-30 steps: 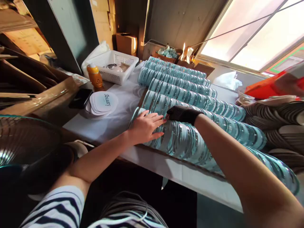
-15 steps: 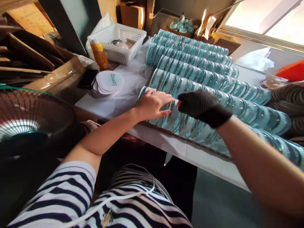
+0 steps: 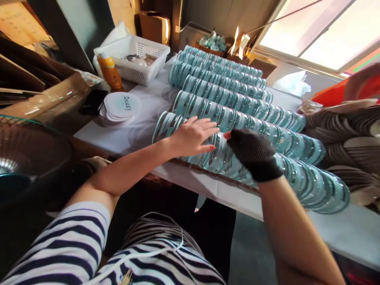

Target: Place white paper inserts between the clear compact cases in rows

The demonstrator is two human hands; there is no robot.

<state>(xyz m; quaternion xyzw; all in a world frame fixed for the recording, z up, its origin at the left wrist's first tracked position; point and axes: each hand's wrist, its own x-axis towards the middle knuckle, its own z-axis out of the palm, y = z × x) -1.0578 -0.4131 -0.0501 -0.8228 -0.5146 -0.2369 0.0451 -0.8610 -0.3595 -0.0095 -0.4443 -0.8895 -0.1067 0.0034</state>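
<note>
Bare, with its fingers spread, my left hand (image 3: pixel 194 136) rests on the nearest row of round clear-glass pieces (image 3: pixel 311 184), which lie on their sides packed rim to rim. Whether they are jars or dishes I cannot tell. My right hand (image 3: pixel 251 150), in a dark knitted glove with bare fingertips, is closed just right of the left one, over the same row. What its fingers hold, if anything, is hidden. Behind lie more glass rows (image 3: pixel 237 114), side by side. Left of the rows is a stack of white round cards (image 3: pixel 120 107) with lettering.
Beyond the cards stand an orange bottle (image 3: pixel 110 72) and a white perforated basket (image 3: pixel 148 65) with small items. A dark phone (image 3: pixel 93 101) lies near the cards. At the left are a fan (image 3: pixel 32 154) and cardboard (image 3: pixel 65 95). Stacked grey-brown discs (image 3: pixel 344 138) stand at the right.
The view has swung to the right, so the right end of the nearest row now shows. Both hands stay at the row; the right hand sits slightly lower beside the left.
</note>
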